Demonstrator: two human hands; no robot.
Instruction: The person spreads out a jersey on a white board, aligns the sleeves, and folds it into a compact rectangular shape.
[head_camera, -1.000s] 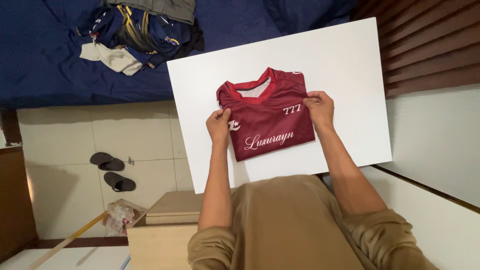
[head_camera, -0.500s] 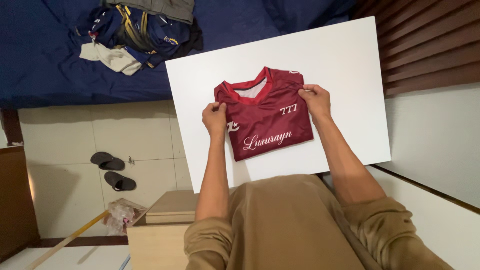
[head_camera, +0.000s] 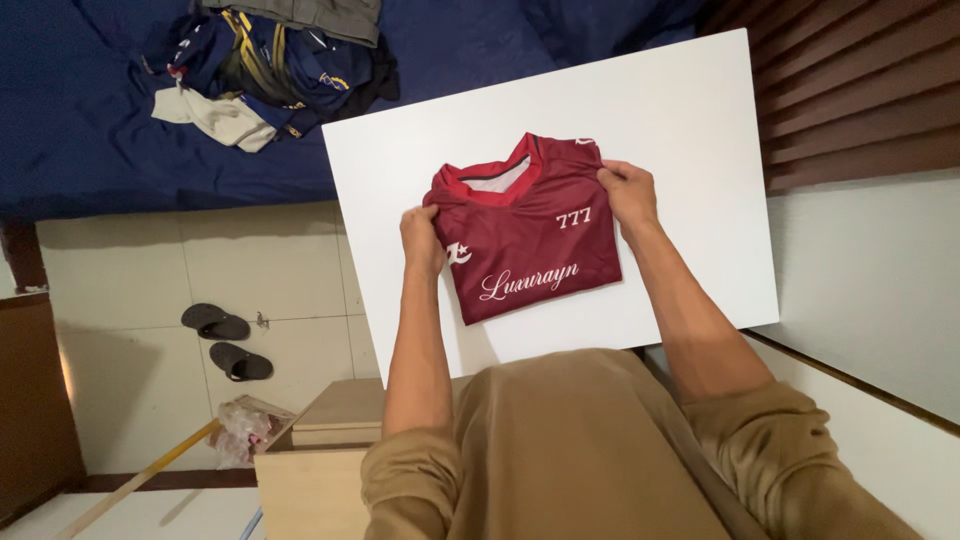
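A folded maroon jersey (head_camera: 535, 250) with a red collar and white lettering lies on a white board (head_camera: 660, 110). My left hand (head_camera: 421, 235) pinches the jersey's left edge near the shoulder. At the right shoulder edge my right hand (head_camera: 630, 190) grips the fabric. Both hands hold the folded sides close to the collar end.
A pile of dark blue, yellow and cream clothes (head_camera: 270, 70) lies on a blue bed (head_camera: 90, 130) beyond the board. Two dark sandals (head_camera: 226, 343) sit on the tiled floor at left. A wooden box (head_camera: 320, 450) stands below, with dark wooden slats (head_camera: 860, 80) at right.
Both hands have slid up the jersey's sides toward the collar, and the jersey has shifted slightly left with them.
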